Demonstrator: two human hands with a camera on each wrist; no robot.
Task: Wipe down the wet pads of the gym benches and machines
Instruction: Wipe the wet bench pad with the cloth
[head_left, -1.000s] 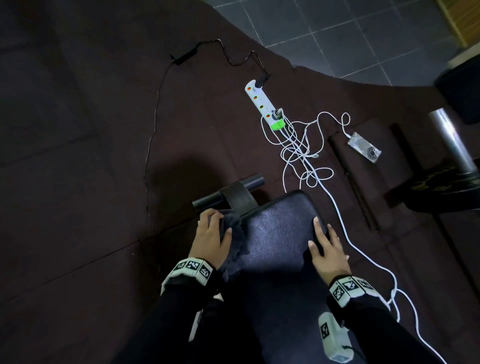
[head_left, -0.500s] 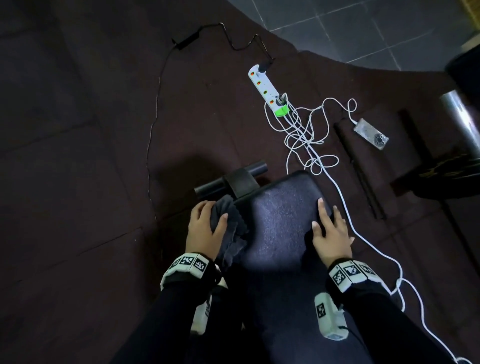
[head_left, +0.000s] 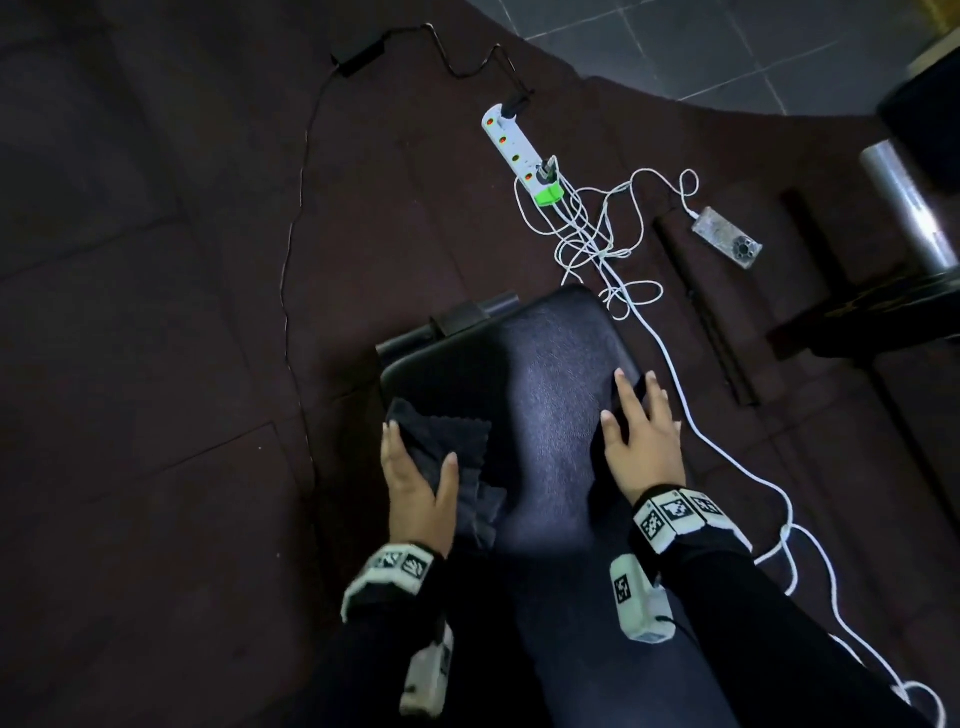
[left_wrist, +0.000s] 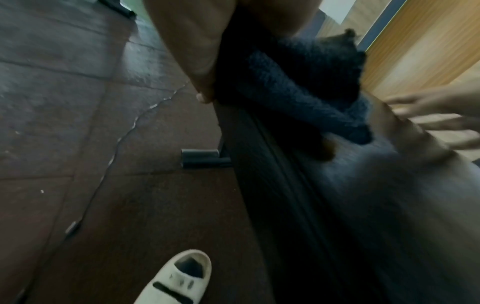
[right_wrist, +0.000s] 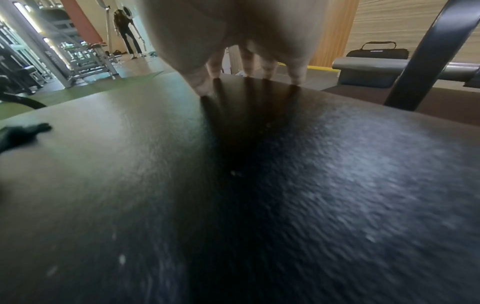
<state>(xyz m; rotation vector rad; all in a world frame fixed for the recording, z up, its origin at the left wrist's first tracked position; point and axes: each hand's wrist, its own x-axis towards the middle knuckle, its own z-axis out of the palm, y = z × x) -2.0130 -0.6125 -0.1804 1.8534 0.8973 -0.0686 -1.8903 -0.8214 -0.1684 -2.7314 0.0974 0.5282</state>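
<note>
A black padded bench runs away from me in the head view. My left hand is at the pad's left edge and holds a dark cloth against it, thumb on top, fingers down over the side. In the left wrist view the cloth is bunched on the pad's edge beside my fingers. My right hand lies flat on the pad's right side with straight, spread fingers. In the right wrist view its fingertips touch the shiny pad.
On the dark rubber floor beyond the bench lie a white power strip, tangled white cables, a phone and a thin black cable. A metal bar and black frame stand at right. My white sandal is left of the bench.
My left hand has drawn the cloth back toward me along the pad's left edge. The right hand stays flat on the right side of the pad.
</note>
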